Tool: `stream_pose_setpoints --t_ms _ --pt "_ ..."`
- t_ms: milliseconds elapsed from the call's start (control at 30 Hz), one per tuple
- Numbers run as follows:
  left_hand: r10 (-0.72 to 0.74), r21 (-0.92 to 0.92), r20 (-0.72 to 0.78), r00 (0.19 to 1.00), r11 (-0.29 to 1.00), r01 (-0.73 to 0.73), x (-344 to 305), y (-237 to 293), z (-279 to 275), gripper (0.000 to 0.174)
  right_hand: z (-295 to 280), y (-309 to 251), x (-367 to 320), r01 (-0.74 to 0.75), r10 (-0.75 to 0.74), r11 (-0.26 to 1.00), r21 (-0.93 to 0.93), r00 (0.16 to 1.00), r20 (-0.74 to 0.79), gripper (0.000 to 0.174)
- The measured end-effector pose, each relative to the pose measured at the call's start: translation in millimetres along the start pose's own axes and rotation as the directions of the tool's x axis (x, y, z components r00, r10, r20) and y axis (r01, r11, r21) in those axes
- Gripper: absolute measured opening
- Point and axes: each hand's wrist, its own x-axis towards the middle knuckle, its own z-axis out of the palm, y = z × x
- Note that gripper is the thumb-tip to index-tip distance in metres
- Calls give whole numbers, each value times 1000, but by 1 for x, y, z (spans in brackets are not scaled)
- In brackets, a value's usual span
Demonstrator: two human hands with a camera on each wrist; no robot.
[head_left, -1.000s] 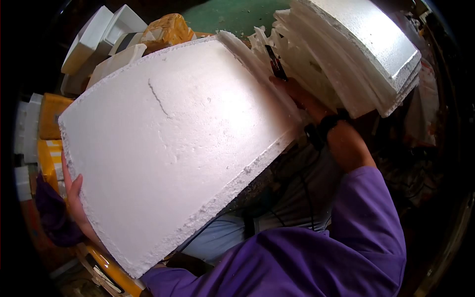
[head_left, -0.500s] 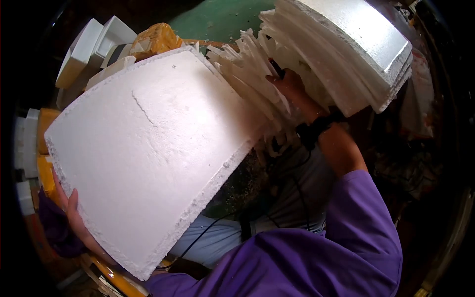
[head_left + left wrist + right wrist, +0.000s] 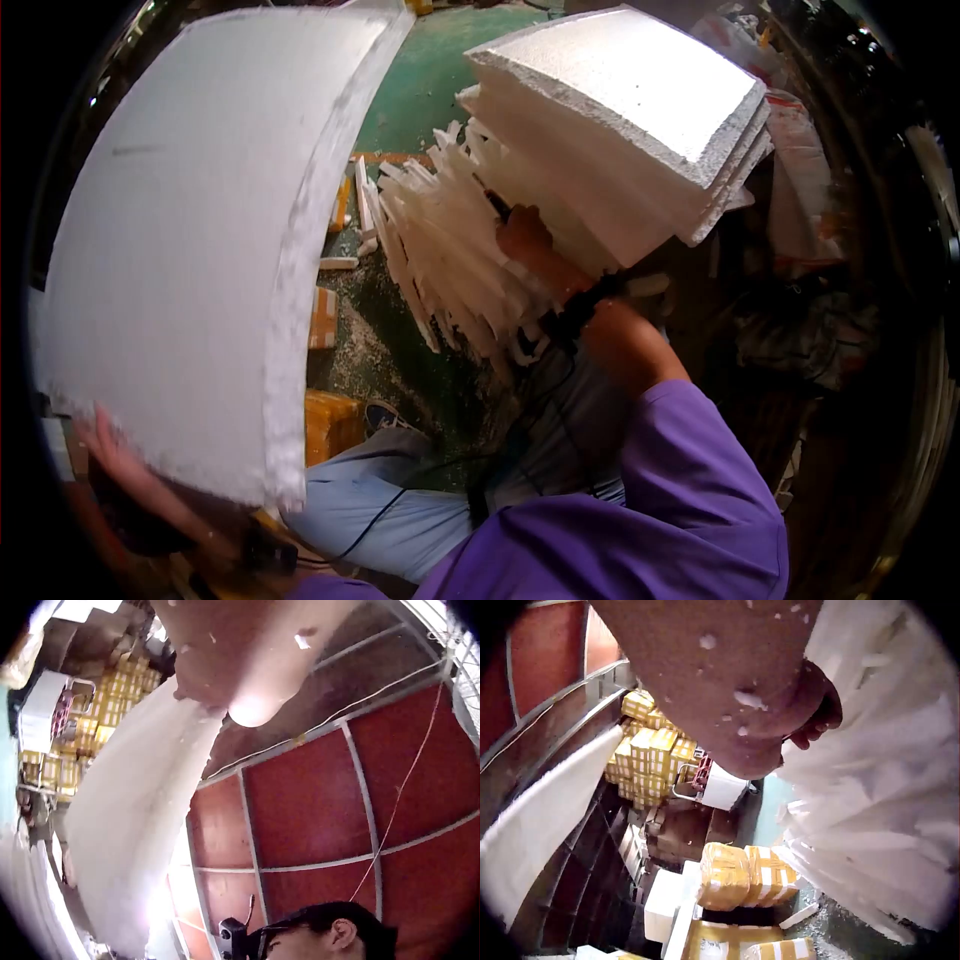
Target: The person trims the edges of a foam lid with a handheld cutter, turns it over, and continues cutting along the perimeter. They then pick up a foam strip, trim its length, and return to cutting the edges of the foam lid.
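Observation:
My left hand (image 3: 140,480) grips the lower left edge of a big white foam board (image 3: 190,230), raised at the left and tilted steeply. In the left wrist view the thumb of the left hand (image 3: 232,652) lies against the edge of the foam board (image 3: 135,802). The right hand (image 3: 527,235) curls round a slim dark-handled knife (image 3: 497,205) with a thin tip. It is over a row of ragged white foam strips (image 3: 450,260). Bits of foam cling to the right hand (image 3: 727,697) in the right wrist view, where the knife is mostly hidden.
Stacked thick foam boards (image 3: 640,90) stand just beyond the right hand. Yellow-taped boxes (image 3: 330,425) and foam crumbs (image 3: 365,350) lie on the green floor (image 3: 430,60) near my foot. A dark cable (image 3: 375,520) crosses my legs. Another person (image 3: 337,930) shows in the left wrist view.
The left hand has swung the foam board left and up, away from the strips, uncovering floor and boxes. The right hand still holds the knife by the strips; the whole view has shifted.

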Motion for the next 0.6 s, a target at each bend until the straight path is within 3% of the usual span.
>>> stream_pose_setpoints --t_ms 100,133,167,233,267,300,400,467,533,600 --pt "108 379 258 960 903 -203 70 -120 80 49 -7 -18 -20 61 -55 997 -50 992 111 55" --pt "44 136 218 975 988 -75 34 -50 142 42 -11 -24 -26 92 -79 993 -75 984 160 55" --pt "-141 -244 220 965 950 194 -15 43 202 35 -11 -26 -32 120 -103 989 -89 979 177 54" --pt "-279 -538 313 908 736 411 -95 175 295 22 -7 -25 -36 159 -140 984 -79 969 206 52" --pt "-311 -583 507 804 563 586 -122 217 319 10 -3 -23 -36 165 -149 985 -57 964 220 51" --pt "-316 -590 557 768 500 634 -145 237 350 16 12 -16 -29 157 -152 988 2 955 253 50" --pt "-325 -667 546 772 389 635 -206 286 444 35 3 -32 -35 384 -314 915 -125 872 375 51" --pt "-335 -666 563 756 358 655 -239 308 478 48 24 -16 -12 376 -314 923 -81 859 404 53" --pt "-337 -533 740 583 235 813 -255 335 479 88 21 -15 -15 392 -315 911 -125 859 403 54" --pt "-346 -544 688 638 337 769 -278 346 514 99 13 -14 -16 398 -312 903 -162 866 390 54"
